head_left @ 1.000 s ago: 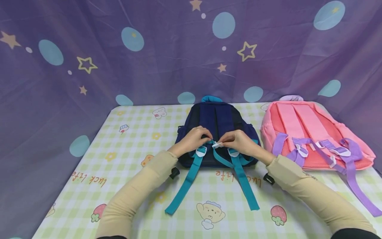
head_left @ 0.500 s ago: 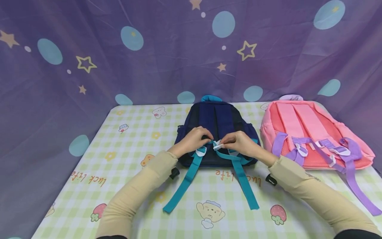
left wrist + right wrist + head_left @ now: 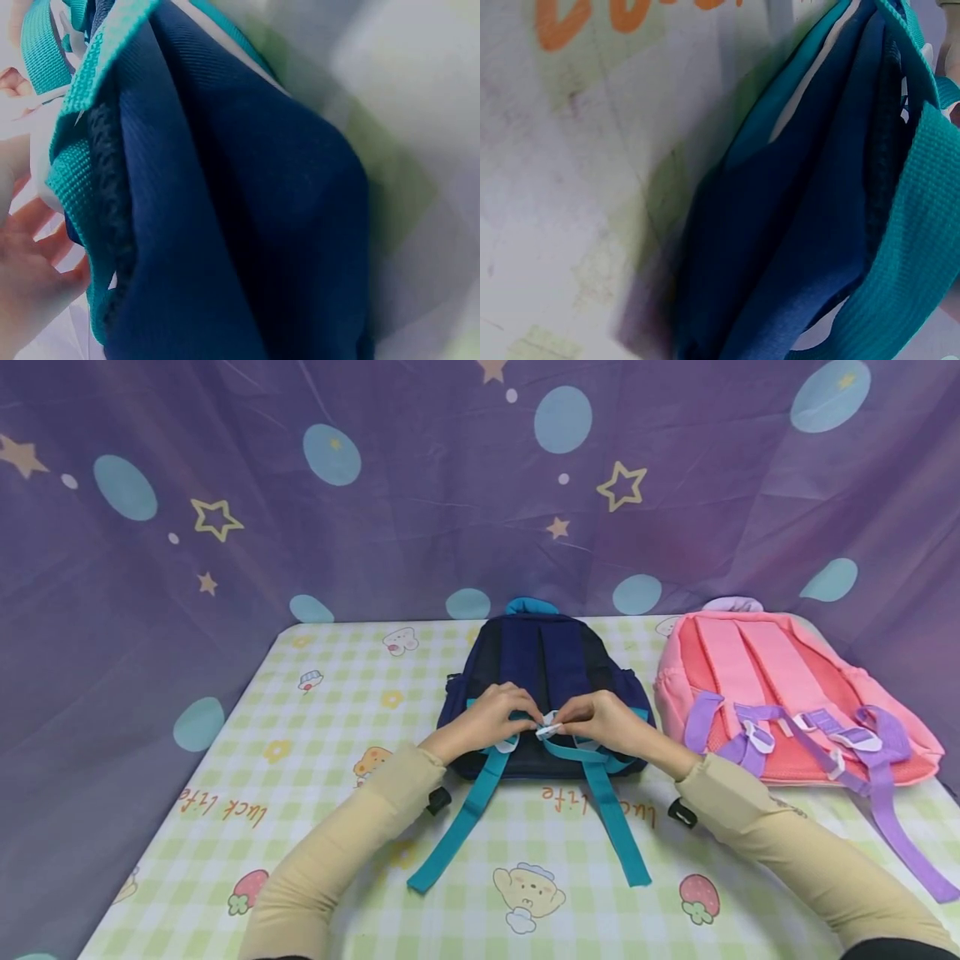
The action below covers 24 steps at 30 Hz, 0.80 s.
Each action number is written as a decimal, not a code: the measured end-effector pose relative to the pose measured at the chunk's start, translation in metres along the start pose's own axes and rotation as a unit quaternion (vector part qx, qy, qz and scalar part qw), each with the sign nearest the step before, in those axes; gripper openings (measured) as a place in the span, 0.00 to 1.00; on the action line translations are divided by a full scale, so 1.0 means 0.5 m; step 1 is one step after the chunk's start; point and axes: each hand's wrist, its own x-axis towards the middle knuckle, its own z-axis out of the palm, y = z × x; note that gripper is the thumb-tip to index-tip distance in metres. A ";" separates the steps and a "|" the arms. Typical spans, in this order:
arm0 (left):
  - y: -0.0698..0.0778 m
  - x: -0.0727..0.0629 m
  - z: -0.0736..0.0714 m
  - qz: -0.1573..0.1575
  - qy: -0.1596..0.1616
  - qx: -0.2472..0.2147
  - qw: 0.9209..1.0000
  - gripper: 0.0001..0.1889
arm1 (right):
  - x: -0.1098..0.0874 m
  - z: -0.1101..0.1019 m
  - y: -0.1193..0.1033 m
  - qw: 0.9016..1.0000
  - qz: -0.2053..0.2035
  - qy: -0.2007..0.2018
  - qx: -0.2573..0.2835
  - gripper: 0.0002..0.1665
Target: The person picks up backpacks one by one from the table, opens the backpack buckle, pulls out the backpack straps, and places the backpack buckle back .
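A navy backpack [image 3: 522, 652] lies on the table with its back panel and shoulder straps facing up. Over its lower middle, both hands meet at a small white plastic buckle [image 3: 548, 730] on a teal strap [image 3: 573, 751]. My right hand [image 3: 606, 721] pinches the buckle from the right. From the left, my left hand [image 3: 491, 718] pinches at the same buckle, its fingertips close to the other hand's; they partly cover it. In the left wrist view, the backpack's navy side [image 3: 247, 187] fills the middle, and fingers show at the left edge.
Two loose teal strap ends [image 3: 459, 823] hang toward the front of the checkered tablecloth [image 3: 360, 893]. At the right lies a pink backpack [image 3: 795, 693] with purple straps [image 3: 888, 810]. A purple curtain [image 3: 420, 510] stands behind the table.
My left hand has shifted slightly right and down, its fingertips now at the buckle instead of on the strap beside it. The buckle has turned a little in my right hand.
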 end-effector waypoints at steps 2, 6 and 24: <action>0.001 -0.001 -0.001 -0.008 -0.003 0.001 1.000 0.06 | 0.000 0.000 0.000 1.000 -0.002 -0.002 0.002 0.06; 0.003 -0.002 -0.001 -0.018 -0.008 0.006 1.000 0.06 | -0.003 0.001 -0.002 1.000 0.001 -0.006 0.004 0.06; 0.005 0.002 0.000 -0.029 0.004 0.004 1.000 0.07 | -0.016 0.003 -0.008 1.000 -0.011 -0.007 0.007 0.06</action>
